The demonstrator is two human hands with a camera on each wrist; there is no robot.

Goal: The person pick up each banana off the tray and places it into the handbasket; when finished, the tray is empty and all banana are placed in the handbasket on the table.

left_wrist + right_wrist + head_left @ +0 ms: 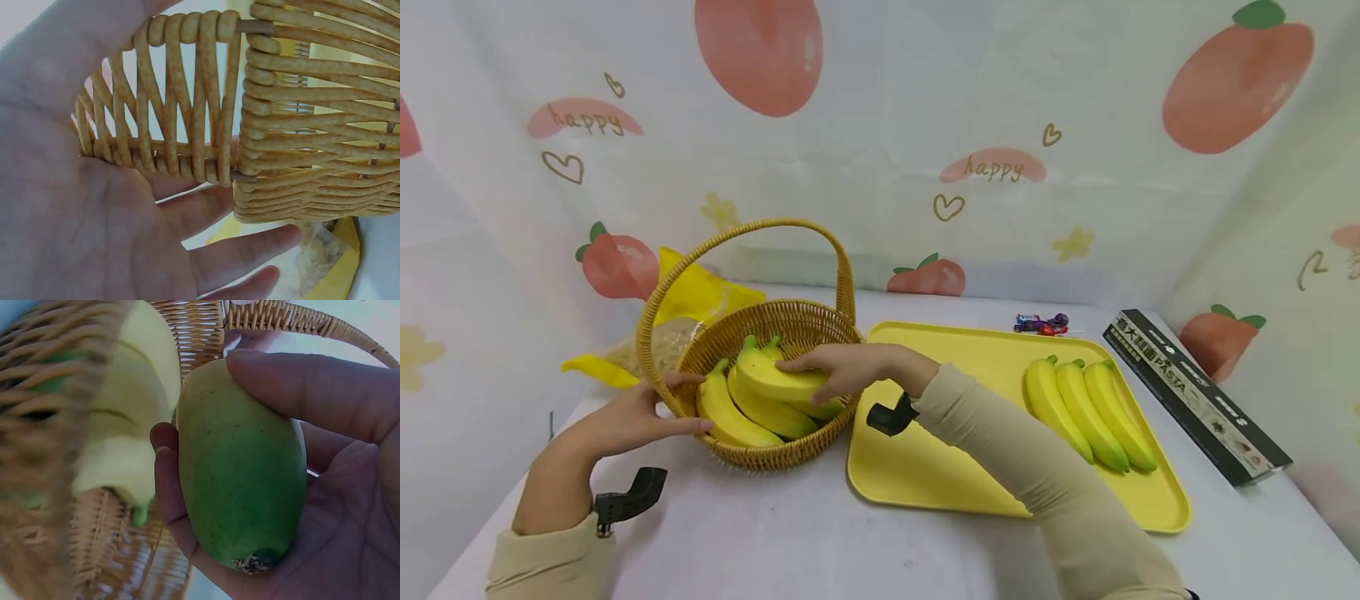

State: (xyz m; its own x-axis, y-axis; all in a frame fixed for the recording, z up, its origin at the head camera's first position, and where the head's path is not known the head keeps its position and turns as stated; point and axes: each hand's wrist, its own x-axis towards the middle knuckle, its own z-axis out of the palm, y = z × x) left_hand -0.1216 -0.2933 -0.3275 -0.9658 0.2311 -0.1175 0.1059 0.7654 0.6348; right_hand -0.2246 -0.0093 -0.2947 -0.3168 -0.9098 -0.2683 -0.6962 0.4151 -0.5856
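A yellow banana is in the grip of my right hand, over the other bananas in the wicker basket. In the right wrist view the green tip of the held banana points at the camera, with the thumb on one side and fingers on the other. More bananas lie below it in the basket. My left hand holds the basket's left side at the foot of its handle, which passes between thumb and fingers in the left wrist view.
Right of the basket is a yellow tray bearing three bananas. Wrapped candies lie behind the tray, and a black pasta box lies along its right. A yellow-and-clear bag sits behind the basket.
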